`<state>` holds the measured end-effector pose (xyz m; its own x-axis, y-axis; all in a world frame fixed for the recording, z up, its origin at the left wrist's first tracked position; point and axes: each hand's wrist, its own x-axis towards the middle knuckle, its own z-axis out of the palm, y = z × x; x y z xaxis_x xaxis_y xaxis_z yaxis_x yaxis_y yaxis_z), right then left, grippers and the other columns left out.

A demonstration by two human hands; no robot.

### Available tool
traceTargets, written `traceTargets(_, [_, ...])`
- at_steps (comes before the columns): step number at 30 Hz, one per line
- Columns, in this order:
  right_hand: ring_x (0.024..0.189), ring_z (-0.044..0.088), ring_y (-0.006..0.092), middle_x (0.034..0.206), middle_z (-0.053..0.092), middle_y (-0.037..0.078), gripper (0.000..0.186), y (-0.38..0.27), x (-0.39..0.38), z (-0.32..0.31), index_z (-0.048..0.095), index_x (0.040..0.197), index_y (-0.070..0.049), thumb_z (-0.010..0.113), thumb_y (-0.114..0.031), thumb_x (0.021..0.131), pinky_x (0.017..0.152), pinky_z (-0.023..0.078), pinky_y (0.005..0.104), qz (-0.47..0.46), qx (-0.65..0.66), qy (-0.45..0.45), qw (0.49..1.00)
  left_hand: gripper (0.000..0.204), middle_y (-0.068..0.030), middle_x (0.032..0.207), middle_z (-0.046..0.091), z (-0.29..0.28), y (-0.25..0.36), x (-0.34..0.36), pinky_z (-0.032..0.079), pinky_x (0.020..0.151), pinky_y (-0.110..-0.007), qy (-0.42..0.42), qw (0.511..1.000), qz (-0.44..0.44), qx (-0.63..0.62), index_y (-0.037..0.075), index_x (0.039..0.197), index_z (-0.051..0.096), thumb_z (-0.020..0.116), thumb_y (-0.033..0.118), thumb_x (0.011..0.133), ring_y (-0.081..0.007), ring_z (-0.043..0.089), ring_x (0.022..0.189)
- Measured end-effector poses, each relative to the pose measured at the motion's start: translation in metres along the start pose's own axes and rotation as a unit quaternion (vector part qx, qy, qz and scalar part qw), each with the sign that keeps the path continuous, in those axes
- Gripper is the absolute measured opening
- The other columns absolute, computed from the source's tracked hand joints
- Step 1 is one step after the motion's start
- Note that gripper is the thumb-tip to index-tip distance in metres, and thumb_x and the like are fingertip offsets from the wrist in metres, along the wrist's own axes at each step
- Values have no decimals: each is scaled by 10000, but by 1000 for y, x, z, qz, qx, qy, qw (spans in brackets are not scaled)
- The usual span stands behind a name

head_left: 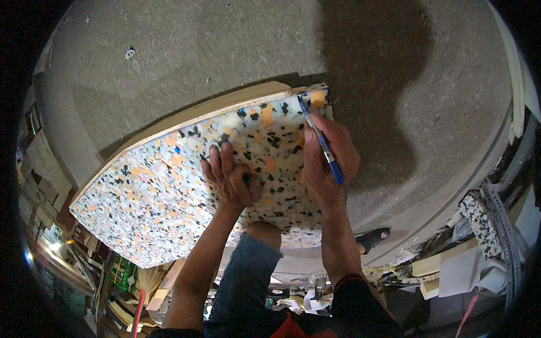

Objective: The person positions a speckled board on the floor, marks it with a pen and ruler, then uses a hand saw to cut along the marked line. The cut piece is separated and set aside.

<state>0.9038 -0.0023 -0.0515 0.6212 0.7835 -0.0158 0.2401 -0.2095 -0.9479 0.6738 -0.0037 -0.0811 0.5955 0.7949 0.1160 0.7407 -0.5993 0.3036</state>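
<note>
A large speckled foam sheet lies over a wooden board with a pale edge showing along the top. My left hand presses on the foam near the middle, fingers apart and pointing away from me. My right hand grips a blue pen, its tip at the foam's far edge near the right corner. My bent knee is against the foam's near side, below my left hand.
The sheet rests on a grey concrete floor. A sandaled foot is at the right. Offcuts of speckled foam, white sheets, a green crate and bristles crowd the lower edges.
</note>
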Motion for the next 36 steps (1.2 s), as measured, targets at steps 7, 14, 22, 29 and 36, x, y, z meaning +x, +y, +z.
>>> traceTargets(7, [841, 725, 261, 967, 733, 158, 206, 1, 0, 1, 711, 1092, -17, 702, -43, 888, 744, 572, 346, 8, 11, 1, 1000, 141, -331, 1503, 437, -1, 1, 2, 109, 1178, -643, 2, 1000, 1, -5, 64, 1076, 468, 440, 178, 998, -513, 355, 1423])
traceTargets(14, [829, 725, 255, 956, 729, 153, 192, 4, 2, 3, 712, 1077, -27, 699, -50, 888, 729, 569, 338, -13, -2, 8, 1000, 155, -301, 1493, 454, 2, -1, 0, 120, 1160, -619, 6, 1000, 0, 2, 77, 1057, 457, 444, 184, 946, -493, 366, 1400])
traceTargets(22, [764, 682, 209, 901, 695, 120, 182, -2, 3, -3, 695, 1090, -40, 672, -75, 913, 662, 537, 319, 3, -18, -15, 1000, 209, -289, 1507, 441, 2, -3, -2, 101, 1160, -613, -5, 1000, -3, 12, 85, 1071, 465, 445, 252, 948, -490, 353, 1401])
traceTargets(29, [676, 612, 101, 865, 672, 74, 176, 3, 7, 3, 677, 1107, -33, 628, -106, 955, 560, 480, 272, -45, -15, 3, 999, 237, -296, 1520, 426, 3, -4, -4, 68, 1173, -608, -2, 1000, -2, -3, 83, 1072, 471, 422, 292, 972, -482, 324, 1426])
traceTargets(36, [742, 684, 243, 902, 680, 136, 190, -3, 1, -5, 677, 1088, -58, 678, -84, 900, 660, 542, 331, 26, -12, -17, 999, 229, -287, 1518, 434, 3, -4, -1, 80, 1170, -611, -1, 1000, 1, 2, 74, 1076, 463, 423, 275, 974, -484, 343, 1415])
